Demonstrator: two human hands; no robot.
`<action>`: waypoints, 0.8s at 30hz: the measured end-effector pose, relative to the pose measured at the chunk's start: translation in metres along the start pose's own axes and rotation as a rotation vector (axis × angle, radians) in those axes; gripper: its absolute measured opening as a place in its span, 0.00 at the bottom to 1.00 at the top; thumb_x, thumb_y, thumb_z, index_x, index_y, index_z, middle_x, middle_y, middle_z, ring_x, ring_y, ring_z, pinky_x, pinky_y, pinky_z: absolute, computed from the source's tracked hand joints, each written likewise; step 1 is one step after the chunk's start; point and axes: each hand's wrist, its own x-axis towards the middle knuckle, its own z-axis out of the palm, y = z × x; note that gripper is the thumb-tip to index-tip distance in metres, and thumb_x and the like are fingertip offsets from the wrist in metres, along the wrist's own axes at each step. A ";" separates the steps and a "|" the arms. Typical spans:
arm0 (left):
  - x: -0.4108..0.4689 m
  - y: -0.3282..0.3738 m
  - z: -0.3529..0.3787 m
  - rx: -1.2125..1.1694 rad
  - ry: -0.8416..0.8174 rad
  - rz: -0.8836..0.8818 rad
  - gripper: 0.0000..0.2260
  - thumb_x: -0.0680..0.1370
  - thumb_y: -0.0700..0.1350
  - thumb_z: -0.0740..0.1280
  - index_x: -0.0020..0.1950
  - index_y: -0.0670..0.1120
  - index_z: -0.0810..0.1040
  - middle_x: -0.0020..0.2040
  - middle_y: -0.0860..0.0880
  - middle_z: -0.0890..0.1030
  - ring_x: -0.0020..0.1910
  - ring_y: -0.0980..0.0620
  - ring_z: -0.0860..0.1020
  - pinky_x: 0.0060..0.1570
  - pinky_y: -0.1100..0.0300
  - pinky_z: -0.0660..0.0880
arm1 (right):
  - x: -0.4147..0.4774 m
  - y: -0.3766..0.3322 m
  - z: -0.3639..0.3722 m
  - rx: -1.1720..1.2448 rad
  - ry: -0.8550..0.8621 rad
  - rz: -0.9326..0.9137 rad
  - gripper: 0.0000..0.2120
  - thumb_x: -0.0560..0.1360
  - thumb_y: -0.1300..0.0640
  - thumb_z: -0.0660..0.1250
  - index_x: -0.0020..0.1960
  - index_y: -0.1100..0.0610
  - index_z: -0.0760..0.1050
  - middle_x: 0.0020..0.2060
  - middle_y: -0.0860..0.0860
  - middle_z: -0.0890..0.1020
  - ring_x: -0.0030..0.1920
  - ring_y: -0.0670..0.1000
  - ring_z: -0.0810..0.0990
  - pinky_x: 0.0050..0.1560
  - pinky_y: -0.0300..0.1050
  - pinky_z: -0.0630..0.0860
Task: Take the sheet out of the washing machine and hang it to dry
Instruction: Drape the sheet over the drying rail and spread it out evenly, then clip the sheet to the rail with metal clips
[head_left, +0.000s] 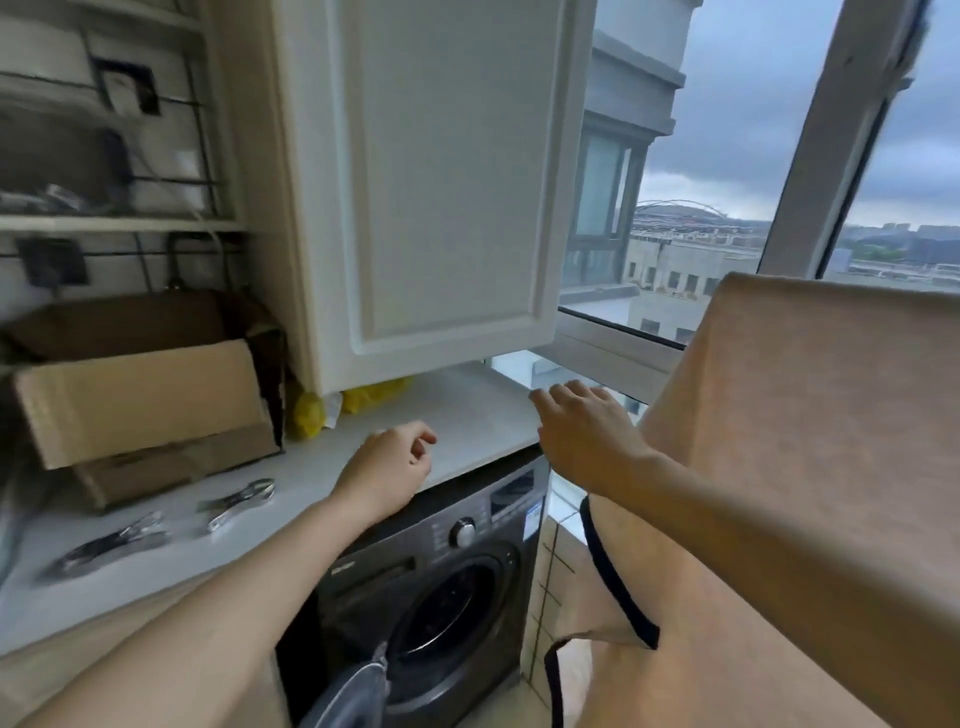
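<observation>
The left hand (384, 467) hovers over the white tabletop (467, 410) edge, fingers loosely curled and holding nothing. The right hand (582, 431) is released too, its fingers stretched out near the tabletop corner. Just right of the right hand, the beige sheet (810, 415) with dark trim hangs draped. Below both hands is the washing machine (457, 571), its door (353, 686) open. Metal clips (239, 504) lie left of the left hand.

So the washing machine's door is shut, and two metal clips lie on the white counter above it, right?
Not quite. The head view shows the washing machine with its door swung open, not shut. The two metal clips do lie on the white counter above it.
</observation>
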 end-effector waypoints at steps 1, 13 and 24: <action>-0.010 -0.013 -0.008 0.020 0.013 -0.032 0.09 0.78 0.44 0.65 0.57 0.51 0.78 0.43 0.56 0.78 0.43 0.55 0.77 0.48 0.57 0.77 | 0.004 -0.014 0.007 0.017 -0.009 -0.025 0.14 0.79 0.55 0.59 0.64 0.56 0.68 0.57 0.52 0.78 0.58 0.53 0.75 0.60 0.47 0.72; -0.107 -0.162 -0.076 0.162 0.037 -0.391 0.09 0.76 0.41 0.65 0.54 0.51 0.79 0.43 0.55 0.79 0.45 0.51 0.79 0.47 0.54 0.77 | 0.051 -0.168 0.071 0.203 -0.104 -0.293 0.14 0.79 0.57 0.59 0.64 0.57 0.68 0.55 0.53 0.78 0.56 0.55 0.75 0.53 0.47 0.72; -0.100 -0.305 -0.105 0.353 -0.054 -0.450 0.18 0.75 0.44 0.69 0.65 0.46 0.76 0.63 0.47 0.75 0.64 0.45 0.71 0.61 0.53 0.70 | 0.124 -0.294 0.127 0.289 -0.265 -0.395 0.16 0.79 0.57 0.60 0.65 0.59 0.65 0.58 0.55 0.76 0.58 0.57 0.73 0.54 0.49 0.72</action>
